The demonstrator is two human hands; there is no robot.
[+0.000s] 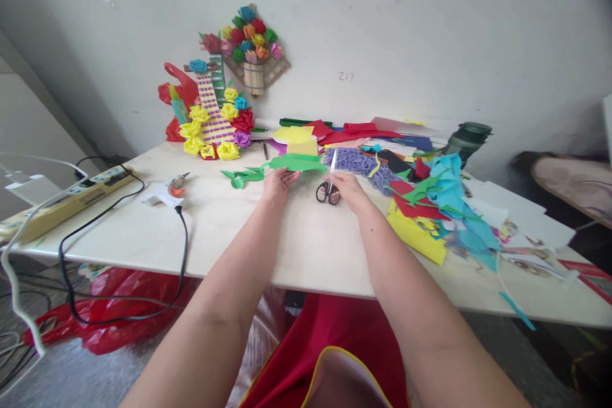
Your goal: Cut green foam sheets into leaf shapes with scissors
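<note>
My left hand [281,183] is at the lower left edge of a green paper sheet [301,162], its fingers curled at the edge and gripping it. Cut green paper leaves [241,176] lie just left of that hand. In my right hand [348,189] are scissors [329,191] with black handles, blades pointing away from me and seemingly closed. Beyond this hand lies a heap of purple cord [358,162]. Some of the fingers on both hands are hard to make out.
A white glue gun [165,194] with a black cable lies at left, near a power strip [71,201]. Paper flowers [229,111] stand at back left. Coloured paper scraps [415,204] and a dark bottle [468,140] are at right. Stacked paper [354,134] lies by the wall.
</note>
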